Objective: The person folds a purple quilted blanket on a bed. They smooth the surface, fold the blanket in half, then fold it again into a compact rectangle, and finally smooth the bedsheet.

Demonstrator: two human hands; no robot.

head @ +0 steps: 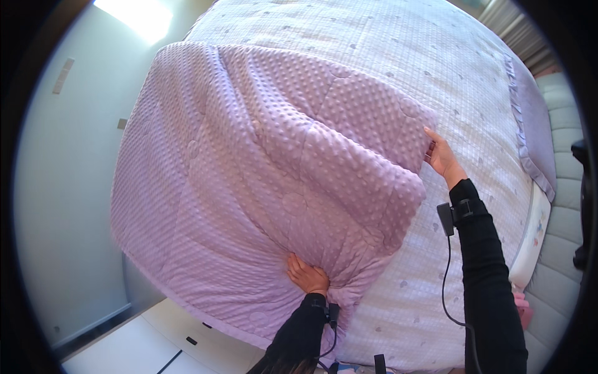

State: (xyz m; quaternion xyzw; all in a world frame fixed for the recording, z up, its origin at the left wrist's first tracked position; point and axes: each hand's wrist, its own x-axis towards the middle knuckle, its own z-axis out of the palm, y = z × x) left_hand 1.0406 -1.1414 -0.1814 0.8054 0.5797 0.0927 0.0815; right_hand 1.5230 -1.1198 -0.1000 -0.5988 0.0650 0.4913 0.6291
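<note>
A lilac quilted blanket (243, 187) with a raised-dot texture lies in loose folds over a bed. My right hand (441, 156) pinches the blanket's edge near its right-hand corner, with the fingers partly hidden by the fabric. Lower down, my left hand (308, 276) is on the blanket close to its near edge, fingers curled into the cloth. Creases gather around that hand. Under the blanket is a pale quilted bedspread (411, 318) with small grey heart shapes. Both wrists carry a black strapped device with a cable.
To the right are a lilac ruffled pillow (537, 117), a white pillow (530, 238) and a grey padded headboard (563, 182). A pink object (522, 311) sits beside the bed's right side. White drawers (135, 348) stand at lower left, near a pale wall (70, 187).
</note>
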